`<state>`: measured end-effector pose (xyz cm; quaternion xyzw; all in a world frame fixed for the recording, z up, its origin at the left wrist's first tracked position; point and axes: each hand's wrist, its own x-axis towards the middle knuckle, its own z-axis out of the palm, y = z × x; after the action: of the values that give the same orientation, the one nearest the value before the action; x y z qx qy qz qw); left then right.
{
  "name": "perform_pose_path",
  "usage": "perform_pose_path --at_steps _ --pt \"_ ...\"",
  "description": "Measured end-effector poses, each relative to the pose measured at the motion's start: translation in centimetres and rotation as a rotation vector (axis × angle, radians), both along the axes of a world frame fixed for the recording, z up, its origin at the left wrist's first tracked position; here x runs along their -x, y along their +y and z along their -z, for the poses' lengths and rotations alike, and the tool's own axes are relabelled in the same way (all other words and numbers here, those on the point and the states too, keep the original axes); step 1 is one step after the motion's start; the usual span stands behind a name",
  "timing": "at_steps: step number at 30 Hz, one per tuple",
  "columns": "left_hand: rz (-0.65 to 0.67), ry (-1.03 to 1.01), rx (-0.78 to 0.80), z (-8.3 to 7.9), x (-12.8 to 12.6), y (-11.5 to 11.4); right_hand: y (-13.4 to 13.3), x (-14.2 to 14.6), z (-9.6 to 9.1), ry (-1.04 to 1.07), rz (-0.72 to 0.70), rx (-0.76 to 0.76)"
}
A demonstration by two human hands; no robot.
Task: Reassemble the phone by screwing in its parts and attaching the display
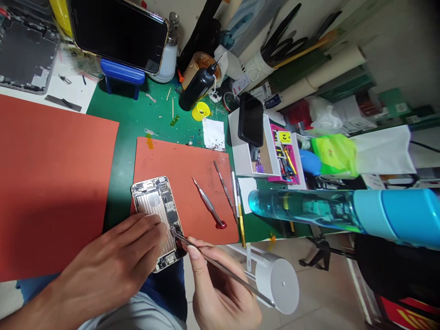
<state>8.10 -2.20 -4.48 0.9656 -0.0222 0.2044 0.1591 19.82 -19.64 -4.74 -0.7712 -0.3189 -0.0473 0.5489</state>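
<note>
Hands close but apart, the left hand spreads flat across the opened smartphone to pin it on the orange-red silicone mat, while the right hand pinches a slim steel pry tool, its tip right at the phone's edge.

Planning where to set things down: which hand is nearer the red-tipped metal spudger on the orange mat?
Right. The right hand sits just below the spudger, holding a slim metal tool; the left hand lies farther off, on the opened phone.
</note>
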Motion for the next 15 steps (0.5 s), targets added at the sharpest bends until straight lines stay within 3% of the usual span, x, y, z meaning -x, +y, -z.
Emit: perform_pose_path --at_steps 15 --pt "0.013 0.058 0.007 0.46 0.31 -0.15 0.75 0.12 0.01 -0.174 0.000 0.004"
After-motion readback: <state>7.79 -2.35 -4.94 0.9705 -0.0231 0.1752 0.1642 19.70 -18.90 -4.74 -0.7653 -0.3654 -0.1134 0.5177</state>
